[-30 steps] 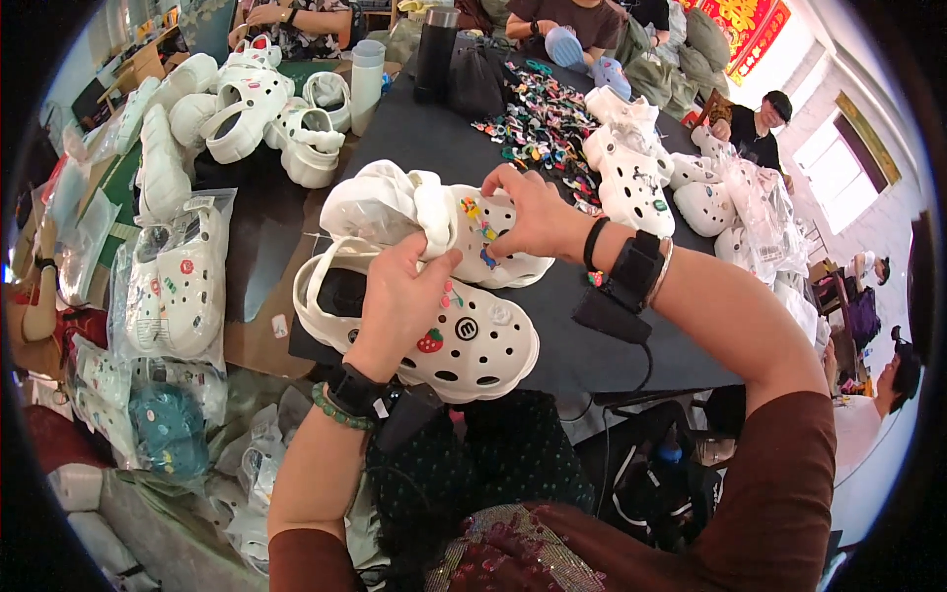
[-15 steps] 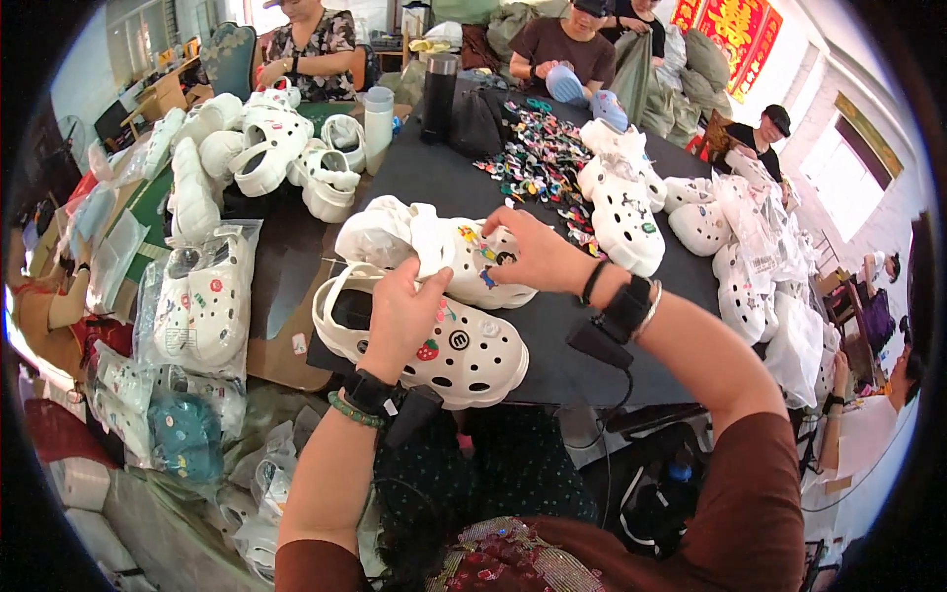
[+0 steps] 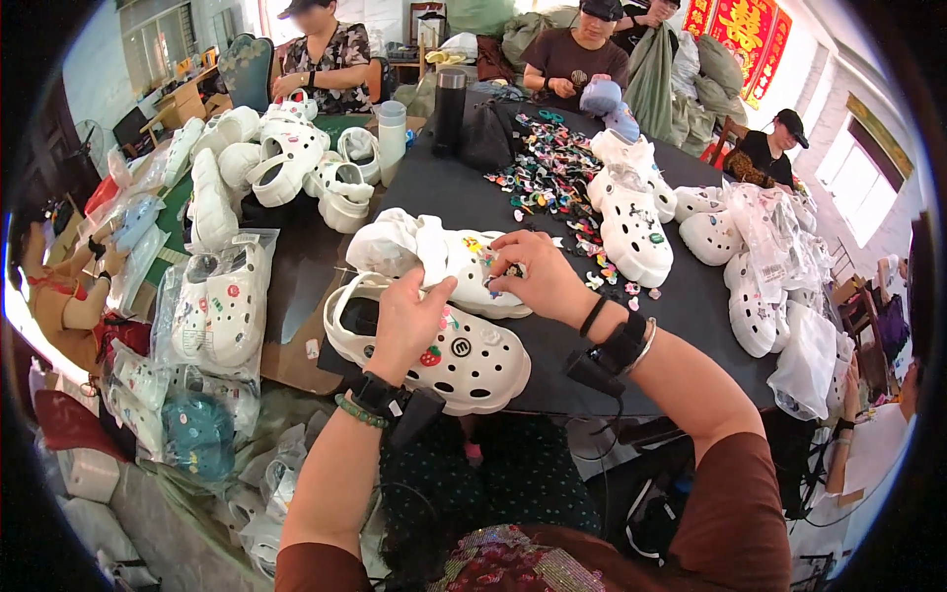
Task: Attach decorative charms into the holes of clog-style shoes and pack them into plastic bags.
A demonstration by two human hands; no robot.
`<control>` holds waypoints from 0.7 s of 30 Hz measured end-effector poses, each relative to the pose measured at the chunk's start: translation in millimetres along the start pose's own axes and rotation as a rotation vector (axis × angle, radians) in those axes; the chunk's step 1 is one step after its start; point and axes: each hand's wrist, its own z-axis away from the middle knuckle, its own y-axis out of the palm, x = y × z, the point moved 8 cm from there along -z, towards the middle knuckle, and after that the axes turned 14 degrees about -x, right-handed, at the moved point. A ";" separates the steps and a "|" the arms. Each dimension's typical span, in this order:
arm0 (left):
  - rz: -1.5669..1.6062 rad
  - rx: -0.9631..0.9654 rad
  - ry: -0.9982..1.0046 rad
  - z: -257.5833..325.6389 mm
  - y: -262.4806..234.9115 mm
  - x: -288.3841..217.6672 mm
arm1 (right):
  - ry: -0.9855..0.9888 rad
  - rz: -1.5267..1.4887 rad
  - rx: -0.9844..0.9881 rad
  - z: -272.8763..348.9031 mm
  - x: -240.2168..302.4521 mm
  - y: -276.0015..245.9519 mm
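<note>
Two white clogs lie side by side at the table's near edge. The nearer clog (image 3: 498,360) carries a strawberry charm and a round black charm. Behind it, the farther clog (image 3: 464,264) has a few colourful charms on its upper and white stuffing at its heel. My left hand (image 3: 409,321) is closed on the near side of the farther clog, thumb toward the toe; its fingertips are partly hidden. Over that clog's toe, my right hand (image 3: 543,281) pinches a small dark shoe charm (image 3: 515,269) against the upper. Whether the charm sits in a hole is hidden.
A heap of loose charms (image 3: 543,163) covers the table's middle. White clogs (image 3: 631,227) stand right of it; bagged clogs (image 3: 755,286) lie farther right. More clogs (image 3: 286,148) pile up at left, near a black flask (image 3: 449,113). Several people work around the table.
My right hand has curled in closer over the farther clog's toe. The view has shifted slightly. Across the table, a person's hands have moved off the blue clog.
</note>
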 end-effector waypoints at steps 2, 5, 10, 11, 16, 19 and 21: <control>-0.013 -0.001 0.029 -0.7 -0.1 -1.2 | 0.032 0.022 0.033 -5.9 -2.2 -1.1; -0.014 -0.011 0.038 -0.7 -2.1 -2.5 | 0.013 0.075 0.108 -13.3 -1.5 1.4; 0.076 0.012 -0.001 0.3 3.0 -4.3 | -0.035 0.183 0.198 -16.9 -20.1 8.9; 0.074 0.006 -0.001 0.3 1.7 -3.0 | -0.041 0.180 0.199 -16.3 -18.3 11.0; 0.010 -0.038 0.085 0.8 -3.1 -4.9 | 0.319 -0.155 0.259 -5.1 -28.4 17.0; 0.051 -0.013 0.045 2.2 -1.5 -4.8 | 0.352 -0.107 0.244 -8.0 -38.5 18.3; 0.037 0.000 0.041 2.7 -2.1 -3.9 | 0.393 -0.059 0.324 -14.1 -38.0 21.0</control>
